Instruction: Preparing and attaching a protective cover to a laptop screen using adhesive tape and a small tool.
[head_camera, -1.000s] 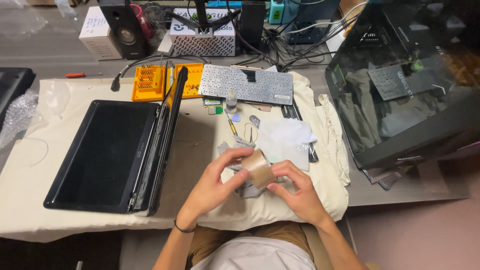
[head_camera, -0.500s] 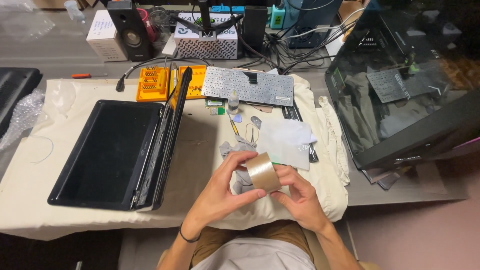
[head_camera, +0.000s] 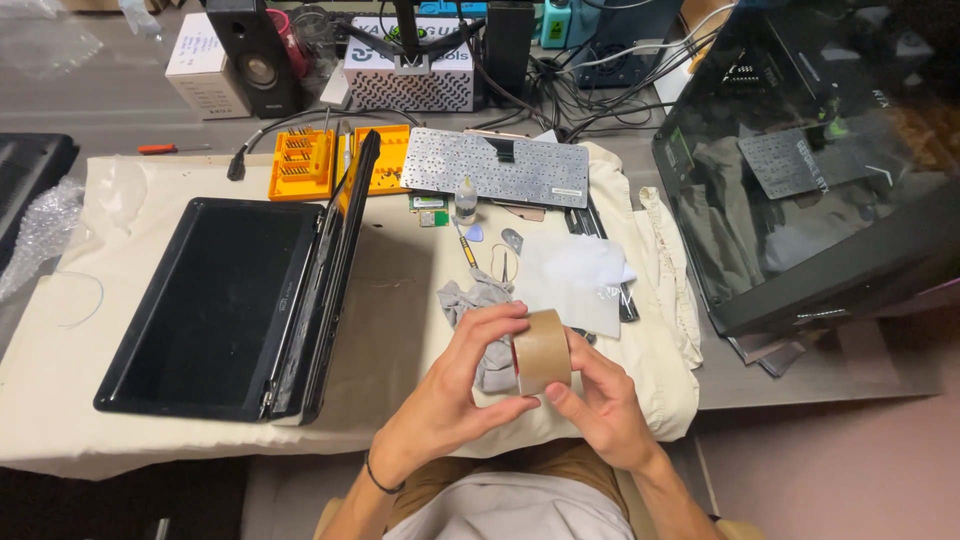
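Head view: the roll of brown tape (head_camera: 543, 350) is held upright between both hands, above the near edge of the cloth-covered table (head_camera: 400, 330). The left hand (head_camera: 455, 395) grips the roll from its left side, fingers curled over the upper rim and thumb at the lower edge. The right hand (head_camera: 600, 400) supports the roll from the right, thumb pressed against the lower face and fingers wrapped behind it. Both hands are closed on the roll.

A crumpled grey rag (head_camera: 480, 300) lies directly behind the left hand. A white sheet (head_camera: 575, 280) lies beyond the right hand. The opened black laptop (head_camera: 230, 300) lies well left of the left hand. A perforated metal keyboard plate (head_camera: 495, 168) sits farther ahead.
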